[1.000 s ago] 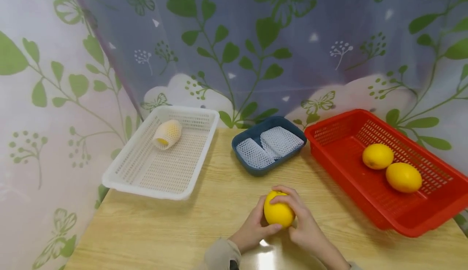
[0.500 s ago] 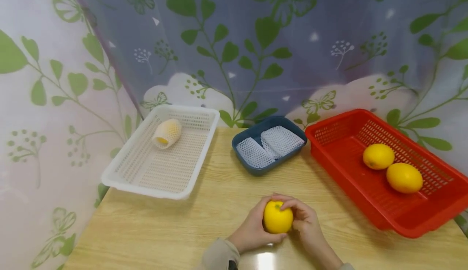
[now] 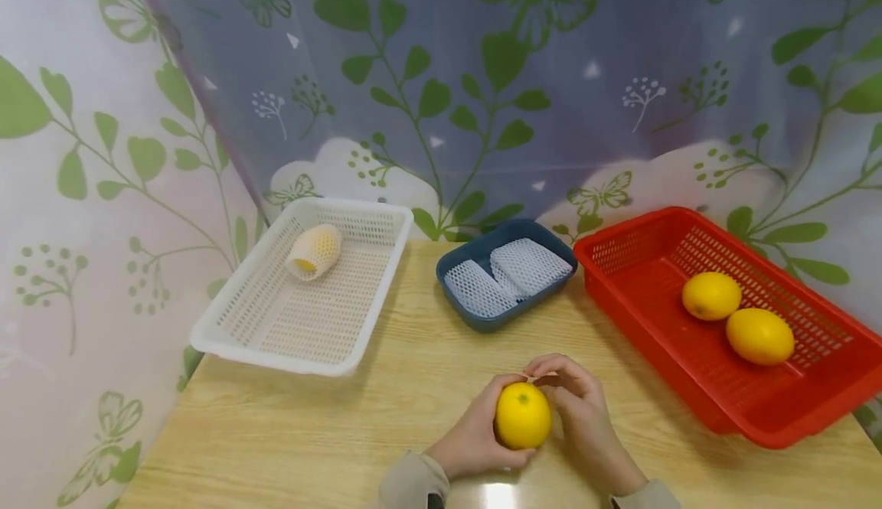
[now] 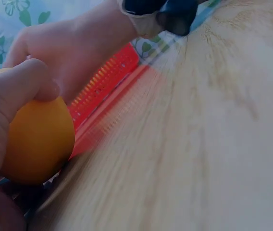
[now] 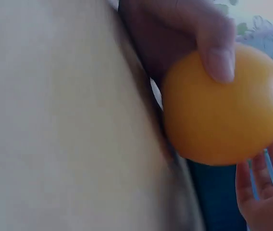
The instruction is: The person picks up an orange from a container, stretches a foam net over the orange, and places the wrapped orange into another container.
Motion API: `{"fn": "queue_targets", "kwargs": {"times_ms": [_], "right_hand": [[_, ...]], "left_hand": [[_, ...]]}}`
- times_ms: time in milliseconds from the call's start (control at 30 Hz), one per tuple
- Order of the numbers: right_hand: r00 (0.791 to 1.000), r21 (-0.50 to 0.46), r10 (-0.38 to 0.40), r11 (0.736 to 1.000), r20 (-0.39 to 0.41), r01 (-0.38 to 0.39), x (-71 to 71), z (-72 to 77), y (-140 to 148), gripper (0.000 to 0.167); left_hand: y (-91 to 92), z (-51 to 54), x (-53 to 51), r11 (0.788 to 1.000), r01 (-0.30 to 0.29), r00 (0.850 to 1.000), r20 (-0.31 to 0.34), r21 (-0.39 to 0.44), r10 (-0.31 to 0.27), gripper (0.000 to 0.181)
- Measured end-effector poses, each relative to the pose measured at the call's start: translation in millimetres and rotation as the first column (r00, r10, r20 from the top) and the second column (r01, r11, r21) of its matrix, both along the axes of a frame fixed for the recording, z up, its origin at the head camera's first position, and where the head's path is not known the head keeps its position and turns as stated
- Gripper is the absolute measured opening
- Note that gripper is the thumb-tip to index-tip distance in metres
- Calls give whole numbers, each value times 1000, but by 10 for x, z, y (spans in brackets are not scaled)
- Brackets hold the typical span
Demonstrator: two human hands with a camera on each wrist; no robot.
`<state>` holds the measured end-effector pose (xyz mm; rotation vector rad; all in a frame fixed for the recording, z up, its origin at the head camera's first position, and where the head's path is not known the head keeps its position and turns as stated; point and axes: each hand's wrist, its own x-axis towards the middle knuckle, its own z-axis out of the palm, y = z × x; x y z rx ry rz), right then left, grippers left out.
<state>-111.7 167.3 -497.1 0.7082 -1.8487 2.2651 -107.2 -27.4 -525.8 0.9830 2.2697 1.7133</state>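
Note:
A yellow citrus fruit (image 3: 524, 416) with a small green stem mark on top is held just over the near middle of the table. My left hand (image 3: 478, 431) grips it from the left side, with the thumb across the near side, also seen in the right wrist view. Close by on the right is my right hand (image 3: 582, 409), its fingers loosely bent near the left fingertips behind the fruit. In the right wrist view, the right fingers (image 5: 264, 180) spread beside the fruit's lower edge; whether they touch it I cannot tell.
At the left stands a white basket (image 3: 276, 340) with one fruit in a foam net (image 3: 315, 252). A dark blue tray (image 3: 485, 325) holds folded white foam nets (image 3: 530, 265). The red basket (image 3: 641, 340) at right contains two yellow fruits (image 3: 760, 337).
The right hand has come off the fruit's top to its right side. The fruit has turned, bringing its stem mark into view, and moved slightly nearer. The left hand keeps its grip.

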Motion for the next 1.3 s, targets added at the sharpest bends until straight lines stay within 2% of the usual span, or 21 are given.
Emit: {"fn": "queue_targets", "kwargs": {"times_ms": [67, 100, 167, 300, 367, 500, 533, 567, 633, 733, 767, 900, 1000, 1133, 1300], "right_hand": [[995, 131, -78, 988, -63, 86, -45, 67, 5, 28], [988, 196, -109, 972, -111, 129, -74, 103, 11, 27], [967, 300, -158, 930, -202, 214, -134, 179, 21, 29], [915, 416, -185, 846, -359, 334, -297, 320, 38, 31], [882, 438, -191, 810, -430, 389, -383, 390, 52, 31], [809, 441, -195, 756, -555, 484, -565, 545, 50, 25], [796, 441, -198, 744, -572, 501, -603, 589, 47, 23], [777, 439, -201, 729, -596, 525, -644, 631, 43, 22], [753, 446, -214, 694, -622, 565, -728, 709, 38, 21], [741, 477, -247, 631, -624, 611, -859, 775, 31, 19], [738, 488, -262, 608, -622, 626, -911, 786, 26, 18], [753, 564, -307, 515, -582, 646, -1146, 785, -34, 18], [777, 645, -316, 434, -545, 629, -1305, 775, -87, 25], [820, 763, -331, 319, -467, 562, -1467, 762, -156, 39], [856, 875, -375, 185, -357, 447, -1603, 765, -246, 61]], "left_hand": [[-19, -2, -12, 1000, 13, 1000, -8, -2, -13, 88], [-31, -3, -22, 1000, 20, 1000, -14, -6, -20, 89], [-60, -1, -47, 999, 39, 999, -15, -10, -39, 89], [-118, 0, -102, 998, 65, 998, -9, -11, -65, 90], [-127, 13, -110, 997, 81, 997, -6, 1, -81, 89], [-149, 188, -58, 995, 101, 995, -3, 21, -101, 86], [-149, 193, -54, 994, 105, 994, -1, 25, -105, 86], [-147, 189, -54, 994, 107, 994, 5, 28, -108, 87], [-143, 158, -62, 993, 113, 993, 19, 30, -113, 87], [-117, 21, -98, 992, 123, 992, 27, 35, -124, 90], [-109, 18, -97, 992, 124, 992, 23, 33, -125, 90], [-103, 25, -98, 991, 126, 992, 9, 48, -126, 89], [-94, 22, -96, 991, 125, 992, -3, 50, -125, 89], [-85, 22, -88, 992, 117, 993, -13, 42, -116, 89], [-99, 33, -76, 994, 102, 995, -3, 40, -102, 90]]}}
